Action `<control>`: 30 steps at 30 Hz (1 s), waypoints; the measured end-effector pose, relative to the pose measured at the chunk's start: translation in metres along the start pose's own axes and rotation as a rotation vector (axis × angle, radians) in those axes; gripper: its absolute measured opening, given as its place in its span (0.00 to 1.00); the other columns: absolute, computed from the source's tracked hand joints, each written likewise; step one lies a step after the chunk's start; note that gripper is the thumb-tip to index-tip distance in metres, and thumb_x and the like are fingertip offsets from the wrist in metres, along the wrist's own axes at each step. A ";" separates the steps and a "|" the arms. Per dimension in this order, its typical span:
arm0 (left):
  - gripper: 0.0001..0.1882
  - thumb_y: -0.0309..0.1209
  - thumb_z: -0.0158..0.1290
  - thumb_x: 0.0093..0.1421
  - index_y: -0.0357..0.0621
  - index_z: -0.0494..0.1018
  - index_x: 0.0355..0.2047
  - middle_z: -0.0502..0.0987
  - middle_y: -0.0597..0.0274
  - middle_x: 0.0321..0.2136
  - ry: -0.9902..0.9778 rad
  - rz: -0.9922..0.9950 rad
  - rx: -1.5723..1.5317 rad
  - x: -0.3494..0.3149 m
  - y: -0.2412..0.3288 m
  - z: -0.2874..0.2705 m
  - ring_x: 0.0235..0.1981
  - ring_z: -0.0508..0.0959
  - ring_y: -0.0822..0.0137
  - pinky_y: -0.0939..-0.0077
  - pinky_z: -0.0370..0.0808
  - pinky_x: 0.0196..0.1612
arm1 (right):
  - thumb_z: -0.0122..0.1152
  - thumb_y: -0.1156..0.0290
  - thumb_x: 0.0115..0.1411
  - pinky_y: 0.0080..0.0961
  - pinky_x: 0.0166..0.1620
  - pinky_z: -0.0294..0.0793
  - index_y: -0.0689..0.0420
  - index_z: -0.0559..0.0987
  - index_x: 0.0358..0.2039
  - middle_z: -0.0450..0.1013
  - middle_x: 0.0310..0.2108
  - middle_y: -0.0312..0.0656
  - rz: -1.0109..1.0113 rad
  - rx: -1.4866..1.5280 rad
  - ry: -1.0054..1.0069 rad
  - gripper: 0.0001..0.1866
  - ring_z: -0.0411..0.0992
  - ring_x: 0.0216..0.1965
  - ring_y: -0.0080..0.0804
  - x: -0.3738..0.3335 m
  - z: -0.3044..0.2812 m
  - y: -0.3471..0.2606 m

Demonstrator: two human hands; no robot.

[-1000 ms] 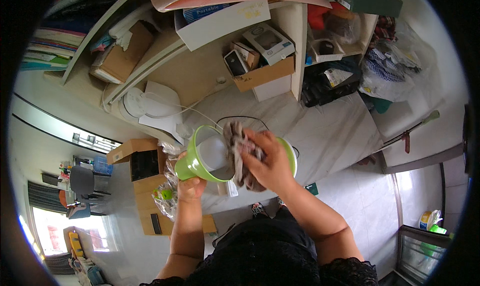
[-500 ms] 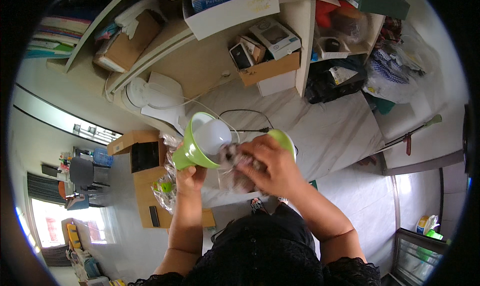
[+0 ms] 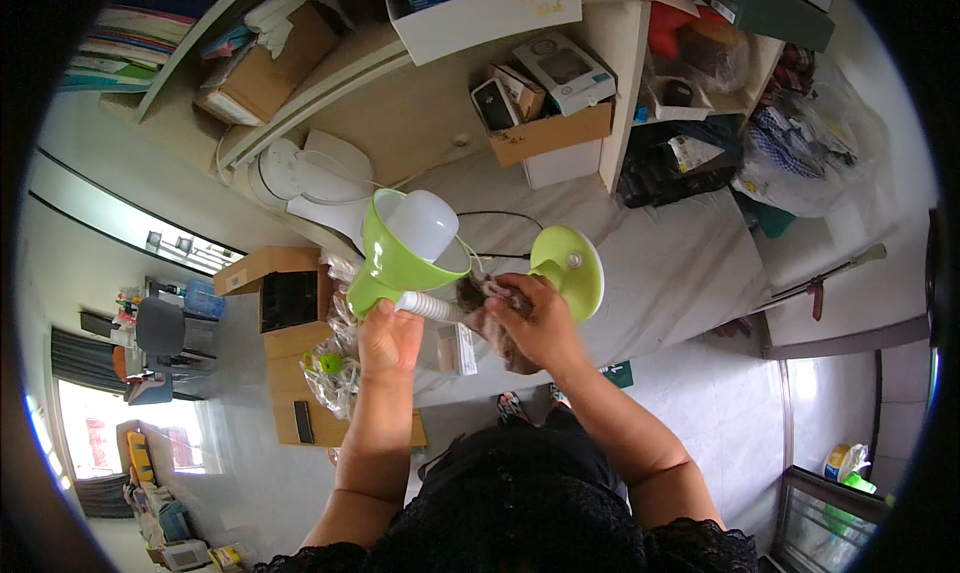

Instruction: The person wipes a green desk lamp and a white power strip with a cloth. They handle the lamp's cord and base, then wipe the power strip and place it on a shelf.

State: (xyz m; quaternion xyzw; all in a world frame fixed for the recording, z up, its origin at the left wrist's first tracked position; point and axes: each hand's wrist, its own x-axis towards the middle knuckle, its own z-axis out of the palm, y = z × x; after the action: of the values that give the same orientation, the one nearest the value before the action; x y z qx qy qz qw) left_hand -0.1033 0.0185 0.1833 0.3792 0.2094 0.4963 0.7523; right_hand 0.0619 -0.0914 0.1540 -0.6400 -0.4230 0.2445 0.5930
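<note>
A green desk lamp is held up above the counter, its cone-shaped shade (image 3: 383, 253) tipped so that the white bulb (image 3: 424, 225) shows inside. My left hand (image 3: 390, 341) is closed round the narrow end of the shade. From there a white ribbed gooseneck (image 3: 428, 306) runs right and disappears behind a crumpled brownish-grey cloth (image 3: 503, 338). My right hand (image 3: 540, 323) grips that cloth with bent fingers, against the gooseneck. Beyond the right hand the round green lamp base (image 3: 572, 273) is tilted, with a small pale knob on it.
A marbled counter (image 3: 670, 263) lies below the lamp, with a dark cord (image 3: 500, 214) on it. Near its front edge stands a small white box (image 3: 457, 350). A white fan (image 3: 315, 178) is at the back left, an open carton (image 3: 555, 138) at the back. Clear plastic wrap (image 3: 335, 373) lies left.
My right hand and the cloth have moved slightly down, uncovering the gooseneck and more of the base. The shade has tilted, so the bulb points further upward.
</note>
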 end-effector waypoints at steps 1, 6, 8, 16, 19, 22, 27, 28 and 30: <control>0.38 0.36 0.68 0.42 0.44 0.66 0.54 0.73 0.63 0.49 0.019 -0.011 0.020 -0.003 -0.002 0.000 0.51 0.70 0.61 0.62 0.65 0.57 | 0.66 0.66 0.50 0.35 0.44 0.72 0.58 0.79 0.42 0.73 0.34 0.50 -0.025 0.060 0.036 0.19 0.71 0.41 0.46 -0.001 0.007 -0.006; 0.39 0.33 0.67 0.45 0.38 0.63 0.56 0.71 0.59 0.50 -0.031 0.079 0.117 -0.005 -0.005 0.012 0.54 0.69 0.62 0.64 0.61 0.60 | 0.68 0.73 0.44 0.38 0.44 0.74 0.50 0.73 0.52 0.67 0.46 0.50 -0.205 -0.139 -0.099 0.31 0.70 0.43 0.51 -0.012 0.031 -0.024; 0.37 0.30 0.65 0.47 0.38 0.63 0.56 0.71 0.59 0.50 -0.123 0.104 0.066 -0.002 0.001 0.019 0.54 0.69 0.63 0.65 0.60 0.60 | 0.67 0.74 0.44 0.39 0.42 0.75 0.47 0.73 0.53 0.66 0.45 0.49 -0.184 -0.339 -0.075 0.32 0.70 0.43 0.51 -0.018 0.034 0.010; 0.31 0.20 0.59 0.49 0.36 0.64 0.55 0.71 0.58 0.49 0.046 0.157 0.180 -0.001 -0.018 0.004 0.52 0.69 0.64 0.68 0.60 0.60 | 0.62 0.77 0.43 0.40 0.38 0.77 0.43 0.72 0.53 0.66 0.44 0.45 -0.153 -0.528 -0.076 0.33 0.72 0.41 0.49 -0.032 0.021 0.035; 0.30 0.18 0.58 0.50 0.36 0.64 0.55 0.71 0.58 0.48 0.078 0.157 0.205 -0.002 -0.023 0.013 0.51 0.70 0.65 0.70 0.62 0.58 | 0.62 0.77 0.44 0.39 0.39 0.77 0.42 0.72 0.53 0.67 0.45 0.44 -0.215 -0.480 -0.089 0.32 0.72 0.42 0.47 -0.030 0.035 0.040; 0.28 0.17 0.57 0.51 0.36 0.65 0.54 0.71 0.59 0.46 0.164 0.155 0.196 0.001 -0.021 0.018 0.48 0.70 0.67 0.72 0.64 0.54 | 0.61 0.78 0.45 0.40 0.38 0.77 0.42 0.71 0.53 0.67 0.44 0.44 -0.045 -0.649 -0.151 0.32 0.72 0.42 0.48 -0.035 0.031 0.081; 0.23 0.20 0.58 0.53 0.37 0.68 0.50 0.73 0.62 0.42 0.166 0.152 0.167 0.000 -0.005 0.011 0.42 0.71 0.70 0.73 0.66 0.48 | 0.59 0.79 0.45 0.41 0.39 0.76 0.44 0.72 0.53 0.67 0.42 0.46 0.036 -0.689 -0.024 0.31 0.71 0.42 0.49 -0.041 -0.030 0.112; 0.21 0.21 0.59 0.53 0.39 0.70 0.49 0.73 0.63 0.40 0.204 0.162 0.152 0.000 -0.003 0.013 0.41 0.71 0.70 0.73 0.67 0.47 | 0.60 0.78 0.46 0.40 0.40 0.75 0.44 0.71 0.54 0.67 0.43 0.46 0.062 -0.685 0.005 0.31 0.71 0.42 0.48 -0.038 -0.036 0.115; 0.20 0.23 0.59 0.54 0.41 0.70 0.48 0.74 0.64 0.40 0.319 0.118 0.108 -0.002 0.001 0.011 0.41 0.72 0.69 0.72 0.66 0.47 | 0.61 0.76 0.48 0.38 0.41 0.75 0.45 0.70 0.55 0.67 0.44 0.48 0.110 -0.672 0.066 0.31 0.71 0.42 0.48 -0.033 -0.046 0.118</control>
State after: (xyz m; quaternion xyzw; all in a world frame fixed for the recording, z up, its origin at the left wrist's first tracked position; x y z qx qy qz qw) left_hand -0.0968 0.0128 0.1907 0.3469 0.3299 0.5816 0.6577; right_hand 0.1115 -0.1371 0.0414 -0.8291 -0.4253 0.1020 0.3482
